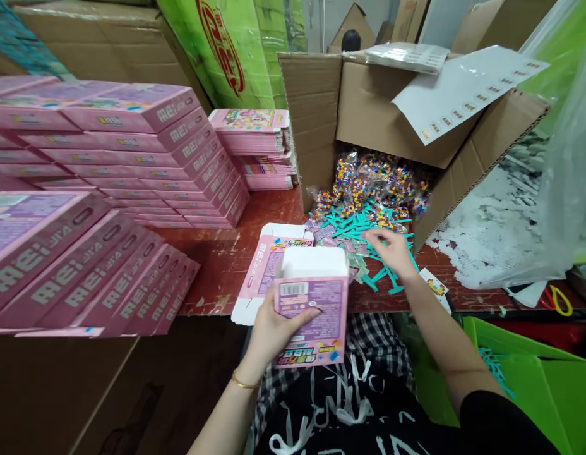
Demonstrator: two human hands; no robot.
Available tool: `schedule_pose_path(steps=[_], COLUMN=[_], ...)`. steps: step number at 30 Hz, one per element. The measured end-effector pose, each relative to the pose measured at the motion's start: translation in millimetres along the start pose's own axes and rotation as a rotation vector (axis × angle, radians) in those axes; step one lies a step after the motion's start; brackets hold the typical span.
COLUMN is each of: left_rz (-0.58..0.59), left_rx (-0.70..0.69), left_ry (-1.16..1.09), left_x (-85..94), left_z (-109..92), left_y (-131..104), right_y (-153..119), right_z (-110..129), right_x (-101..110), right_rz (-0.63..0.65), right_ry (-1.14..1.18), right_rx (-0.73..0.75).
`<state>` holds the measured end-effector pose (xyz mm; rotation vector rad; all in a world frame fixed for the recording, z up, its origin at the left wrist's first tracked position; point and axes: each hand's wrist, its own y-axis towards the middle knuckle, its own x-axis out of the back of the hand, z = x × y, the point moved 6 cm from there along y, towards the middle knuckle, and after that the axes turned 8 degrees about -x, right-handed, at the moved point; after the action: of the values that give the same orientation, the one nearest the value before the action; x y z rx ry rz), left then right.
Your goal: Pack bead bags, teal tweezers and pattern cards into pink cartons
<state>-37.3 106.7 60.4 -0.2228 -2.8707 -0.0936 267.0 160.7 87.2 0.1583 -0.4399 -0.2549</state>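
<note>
My left hand [278, 328] grips an open pink and purple box [314, 316], its white flap up at the top. Beneath and behind it on the table lies a flattened pink box [257, 272]. My right hand [390, 249] is over a pile of teal plastic pieces [352, 221], its thumb and fingertips drawn together; whatever is between them is too small to make out. Small clear and lilac packets [328, 237] lie left of that hand. Bags of colourful beads [369, 183] spill from the cardboard carton [316, 120] behind.
Finished-looking pink boxes [117, 158] are stacked at the left, with more leaning in front [84, 265]. Folded box blanks [255, 133] stand behind. A sticker sheet [463, 95] lies over the carton. Scissors [561, 300] and a green bin [525, 379] are at right.
</note>
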Motion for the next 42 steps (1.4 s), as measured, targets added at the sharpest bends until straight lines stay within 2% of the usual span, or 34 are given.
schedule_pose_path(steps=[2, 5, 7, 10, 11, 13, 15, 17, 19, 20, 21, 22, 25, 27, 28, 31, 38, 40, 42], left_rz=[-0.094, -0.216, -0.231, -0.284, -0.307, -0.287, -0.151, 0.071, 0.29, 0.364, 0.407, 0.419, 0.444, 0.497, 0.513, 0.474, 0.375, 0.362, 0.355], left_rx=[0.038, 0.014, -0.049, -0.156, -0.211, -0.33, -0.374, -0.278, -0.076, 0.035, 0.136, 0.217, 0.343, 0.371, 0.377, 0.378, 0.408, 0.434, 0.448], left_ry=[0.047, 0.204, 0.396, 0.657, 0.675, 0.564, 0.298, -0.045, -0.346, -0.442, -0.499, -0.525, -0.541, -0.543, -0.533, -0.474, -0.399, -0.396, -0.394], left_x=[27.8, 66.0, 78.8, 78.3, 71.9, 47.0, 7.6, -42.3, -91.7, -111.3, -125.8, -134.8, -141.8, -140.2, -138.7, -133.3, -129.5, -129.3, -129.8], left_z=[9, 25, 33, 29, 23, 7, -5, -6, 3, 11, 19, 27, 42, 43, 43, 43, 49, 48, 46], left_y=[15, 37, 47, 42, 36, 20, 7, -2, -12, -17, -21, -25, -31, -33, -34, -33, -23, -20, -17], right_y=[46, 100, 121, 131, 126, 103, 57, -2, -58, -78, -92, -100, -100, -92, -88, -77, -78, -81, -79], right_z=[-43, -97, -113, -112, -106, -88, -63, -41, -33, -35, -43, -57, -114, -154, -171, -195, -186, -186, -188], right_x=[24, 45, 50, 55, 56, 53, 39, 13, -12, -16, -10, 7, 92, 139, 155, 173, 176, 189, 212], right_rz=[-0.161, -0.217, -0.206, -0.198, -0.198, -0.199, -0.159, -0.033, 0.15, 0.189, 0.165, 0.077, -0.291, -0.306, -0.266, -0.141, -0.105, -0.116, -0.173], right_ry=[-0.197, -0.5, -0.587, -0.62, -0.616, -0.504, -0.238, 0.076, 0.22, 0.233, 0.206, 0.136, -0.283, -0.552, -0.633, -0.683, -0.613, -0.608, -0.615], right_rx=[-0.155, -0.403, -0.464, -0.458, -0.445, -0.358, -0.238, -0.204, -0.261, -0.278, -0.294, -0.307, -0.373, -0.516, -0.582, -0.676, -0.625, -0.633, -0.663])
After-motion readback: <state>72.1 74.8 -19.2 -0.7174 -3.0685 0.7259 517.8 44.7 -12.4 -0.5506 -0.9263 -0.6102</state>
